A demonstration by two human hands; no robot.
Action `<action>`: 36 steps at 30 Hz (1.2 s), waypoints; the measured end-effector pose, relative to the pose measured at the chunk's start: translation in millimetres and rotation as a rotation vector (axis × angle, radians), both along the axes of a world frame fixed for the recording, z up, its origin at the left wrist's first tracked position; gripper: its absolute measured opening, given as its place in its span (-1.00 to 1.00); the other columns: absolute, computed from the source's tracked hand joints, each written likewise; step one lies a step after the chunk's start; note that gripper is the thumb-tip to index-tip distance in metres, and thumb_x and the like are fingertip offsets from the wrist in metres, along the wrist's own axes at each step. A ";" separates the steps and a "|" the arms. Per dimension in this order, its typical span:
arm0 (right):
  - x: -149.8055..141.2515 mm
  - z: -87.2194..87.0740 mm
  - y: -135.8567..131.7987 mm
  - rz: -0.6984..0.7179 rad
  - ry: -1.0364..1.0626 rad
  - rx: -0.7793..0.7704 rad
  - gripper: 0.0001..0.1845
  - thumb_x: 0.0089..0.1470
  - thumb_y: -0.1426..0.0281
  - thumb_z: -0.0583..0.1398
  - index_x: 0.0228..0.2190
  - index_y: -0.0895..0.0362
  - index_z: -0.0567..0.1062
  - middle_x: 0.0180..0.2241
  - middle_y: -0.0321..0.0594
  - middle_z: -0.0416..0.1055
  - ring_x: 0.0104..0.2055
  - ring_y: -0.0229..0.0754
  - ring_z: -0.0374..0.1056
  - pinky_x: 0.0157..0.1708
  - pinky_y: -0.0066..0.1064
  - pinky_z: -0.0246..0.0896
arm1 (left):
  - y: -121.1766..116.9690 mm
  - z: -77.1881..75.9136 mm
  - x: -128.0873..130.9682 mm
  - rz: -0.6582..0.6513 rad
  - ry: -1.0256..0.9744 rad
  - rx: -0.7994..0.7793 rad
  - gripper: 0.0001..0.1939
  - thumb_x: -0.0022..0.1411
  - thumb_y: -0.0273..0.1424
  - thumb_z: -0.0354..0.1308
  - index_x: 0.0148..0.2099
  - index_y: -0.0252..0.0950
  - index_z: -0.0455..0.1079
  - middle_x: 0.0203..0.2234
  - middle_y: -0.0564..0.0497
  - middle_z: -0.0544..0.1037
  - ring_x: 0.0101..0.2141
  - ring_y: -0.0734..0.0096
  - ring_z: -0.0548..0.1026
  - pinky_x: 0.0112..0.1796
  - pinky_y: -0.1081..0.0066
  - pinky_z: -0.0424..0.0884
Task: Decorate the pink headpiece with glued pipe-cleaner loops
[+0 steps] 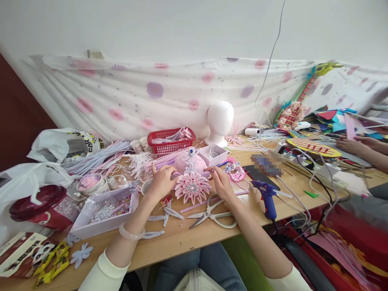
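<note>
Between my hands is a pink flower ornament [193, 187] with layered fuzzy petals and a beaded centre. A pale lilac part rises above it, topped by a blue bead. My left hand [163, 180] pinches its left side with curled fingers. On the other side, my right hand [222, 184] grips the right end, thumb and fingers closed. Behind the flower sits a round pink bundle [190, 162], partly hidden. Scissors [212, 214] with pale handles lie open just in front of my right hand. Grey pipe-cleaner pieces [166, 213] lie below my left hand.
A purple-blue glue gun [266, 198] stands right of my right arm, its cord trailing off the edge. A white foam head [220, 121] and red basket [171, 141] stand behind. At left is a white bead box [106, 210]. Another person's hands [360, 144] are far right.
</note>
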State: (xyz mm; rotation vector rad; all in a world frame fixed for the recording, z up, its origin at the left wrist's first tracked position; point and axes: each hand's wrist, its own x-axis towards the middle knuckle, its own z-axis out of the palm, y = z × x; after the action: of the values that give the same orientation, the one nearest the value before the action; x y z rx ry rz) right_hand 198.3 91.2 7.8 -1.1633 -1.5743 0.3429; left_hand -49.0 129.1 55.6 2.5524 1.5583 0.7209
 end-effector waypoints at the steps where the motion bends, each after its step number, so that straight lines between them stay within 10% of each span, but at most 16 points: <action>1: 0.2 -0.7 0.4 0.002 0.001 0.000 -0.45 0.36 0.01 -0.06 -0.24 0.07 0.59 -0.31 -0.17 0.54 -0.29 -0.09 0.46 -0.30 -0.31 0.35 | 0.1 0.0 0.0 0.004 0.001 0.003 -0.84 0.29 -0.46 0.11 -0.17 -0.20 0.51 -0.13 -0.11 0.66 0.03 0.07 0.55 0.32 -0.22 -0.15; 36: -1.5 2.7 -0.9 -0.002 -0.040 0.015 -0.39 0.35 -0.05 -0.07 -0.26 0.08 0.59 -0.25 -0.10 0.58 -0.22 -0.01 0.49 -0.28 -0.26 0.38 | 0.4 -4.9 -0.5 0.004 0.033 0.067 -0.79 0.25 -0.40 0.14 -0.07 -0.25 0.46 -0.10 -0.20 0.64 0.05 -0.03 0.52 0.30 -0.30 -0.20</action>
State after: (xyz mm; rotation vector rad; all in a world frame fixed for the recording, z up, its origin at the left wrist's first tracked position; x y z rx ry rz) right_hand 196.9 90.4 10.6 -1.1670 -1.6072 0.3081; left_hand -49.5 129.5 50.7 2.6224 1.5758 0.7476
